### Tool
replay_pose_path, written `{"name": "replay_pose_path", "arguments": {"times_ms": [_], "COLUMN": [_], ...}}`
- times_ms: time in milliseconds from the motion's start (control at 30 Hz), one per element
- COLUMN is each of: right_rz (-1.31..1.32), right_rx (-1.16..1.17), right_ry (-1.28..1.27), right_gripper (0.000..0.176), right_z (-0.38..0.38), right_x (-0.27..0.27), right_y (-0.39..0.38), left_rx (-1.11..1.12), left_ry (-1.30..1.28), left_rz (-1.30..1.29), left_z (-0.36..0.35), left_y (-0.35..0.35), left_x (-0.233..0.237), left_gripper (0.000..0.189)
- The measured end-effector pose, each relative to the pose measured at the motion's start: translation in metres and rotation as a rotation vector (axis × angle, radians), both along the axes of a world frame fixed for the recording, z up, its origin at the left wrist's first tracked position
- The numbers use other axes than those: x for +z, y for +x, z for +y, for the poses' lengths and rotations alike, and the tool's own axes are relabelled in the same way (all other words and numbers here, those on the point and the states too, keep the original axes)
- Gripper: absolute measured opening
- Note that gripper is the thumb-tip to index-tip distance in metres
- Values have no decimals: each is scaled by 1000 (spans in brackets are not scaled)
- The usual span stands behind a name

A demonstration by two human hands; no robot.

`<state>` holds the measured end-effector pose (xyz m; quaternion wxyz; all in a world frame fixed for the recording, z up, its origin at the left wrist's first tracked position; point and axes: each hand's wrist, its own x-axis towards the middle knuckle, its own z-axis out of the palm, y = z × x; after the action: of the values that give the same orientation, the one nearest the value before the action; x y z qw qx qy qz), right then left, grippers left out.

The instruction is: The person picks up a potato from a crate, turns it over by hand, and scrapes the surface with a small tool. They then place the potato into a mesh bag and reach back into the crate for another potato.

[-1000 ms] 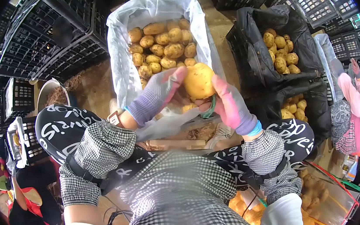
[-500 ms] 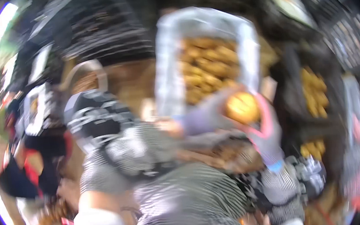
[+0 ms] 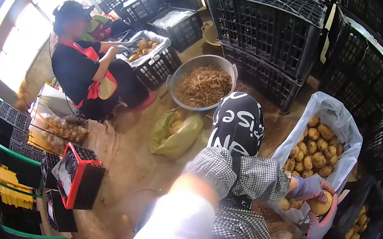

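At the lower right of the head view, my left hand, in a grey-purple glove, has its fingers and thumb against a round yellow-brown potato. My right hand, in a grey and pink glove, cups the same potato from below and the right. Part of the right hand is cut off by the frame's lower edge. Right beside the hands stands a crate lined with pale plastic. Many potatoes lie in it, several of them close to my left wrist.
Tall black crates stand beyond the lined crate. A tub holds brown debris, near a yellow-green sack. A co-worker sits at another potato crate. More potatoes lie at the lower right.
My view has swung left and sharpened. The lined crate and my hands now appear farther right and lower, and the co-worker shows larger. The potato stays in both hands.
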<state>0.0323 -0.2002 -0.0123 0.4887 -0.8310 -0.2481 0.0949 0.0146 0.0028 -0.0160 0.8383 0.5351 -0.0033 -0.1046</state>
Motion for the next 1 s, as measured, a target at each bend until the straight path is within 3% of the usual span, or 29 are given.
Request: {"name": "replay_pose_path", "arguments": {"times_ms": [33, 100, 133, 200, 233, 267, 300, 333, 367, 400, 433, 500, 600, 633, 700, 833, 900, 1000], "right_rz": [-9, -15, -15, 30, 48, 232, 422, 550, 571, 552, 649, 689, 751, 791, 864, 471, 518, 450], "right_rx": [8, 9, 7, 26, 13, -65, -94, -30, 22, 32, 44, 56, 108, 80, 58, 8, -27, -59], "right_ry": [-12, 15, 24, 110, 144, 216, 338, 458, 410, 535, 549, 569, 702, 711, 738, 510, 525, 437], "right_gripper": [96, 93, 91, 85, 81, 71, 63, 56, 52, 50, 56, 63, 68, 68, 68, 78, 75, 79], "right_z": [-1, 5, 7, 6, 3, 8, 13, 1, 4, -8, 0, -4, -8, -12, -20, -22, -25, -24], "right_x": [0, 4, 6, 3, 3, 12, 20, 8, 22, -3, 20, 24, 34, 30, 29, 30, 34, 27], "right_y": [0, -3, -5, 0, 1, -3, -5, 1, 3, 1, 4, 6, 5, 5, 8, 5, 3, 4], "left_rx": [41, 114, 145, 51, -26, 19, -69, 11, 73, 0, -71, 37, -8, -91, -235, -159, -125, -215], "left_ry": [179, 284, 207, 60, 19, 94, 180, 140, 164, 139, 118, 530, 626, 479, 15, 128, 314, 158], "left_rz": [-196, -439, -481, -74, 174, 190, 32, -117, -203, -147, -89, -313, -360, -255, 198, 18, -175, 6], "left_z": [-1, 1, -1, -3, 8, -2, 2, -13, -15, -9, -3, -4, -11, -9, -7, -3, -12, -10], "left_y": [7, 18, 22, 10, -6, -9, -14, -8, -8, -8, -7, -5, 0, 0, 2, 11, 9, 10], "left_x": [-20, -50, -64, -27, 28, 22, 18, -13, 3, 13, 23, 26, 39, 41, 53, 25, 18, 25], "left_gripper": [32, 28, 27, 26, 41, 66, 89, 101, 105, 103, 100, 97, 91, 87, 86, 77, 76, 73]}}
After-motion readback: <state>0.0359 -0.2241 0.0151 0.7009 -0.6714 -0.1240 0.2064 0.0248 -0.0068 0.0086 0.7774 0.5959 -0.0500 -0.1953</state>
